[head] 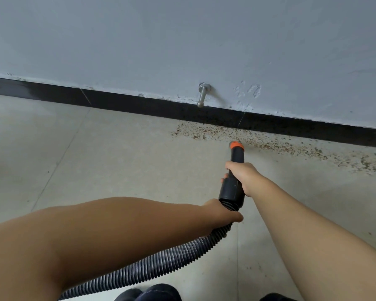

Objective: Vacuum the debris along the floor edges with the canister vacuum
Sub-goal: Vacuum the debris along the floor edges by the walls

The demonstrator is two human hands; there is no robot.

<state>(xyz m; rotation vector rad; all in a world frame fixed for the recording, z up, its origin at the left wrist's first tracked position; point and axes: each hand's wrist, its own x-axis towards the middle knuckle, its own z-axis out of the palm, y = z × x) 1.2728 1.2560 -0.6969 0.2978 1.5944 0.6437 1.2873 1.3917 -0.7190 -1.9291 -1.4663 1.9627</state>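
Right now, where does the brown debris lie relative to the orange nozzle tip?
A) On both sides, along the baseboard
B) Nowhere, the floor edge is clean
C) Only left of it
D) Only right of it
A: the debris runs along the black baseboard left and right of the orange nozzle tip.

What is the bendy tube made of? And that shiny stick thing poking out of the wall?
The hose looks like flexible plastic: it is ribbed all along, dark with a slight sheen, and curves easily. The door stopper on the wall looks like brushed metal, since it is silvery grey with a soft shine, though painted plastic cannot be ruled out.
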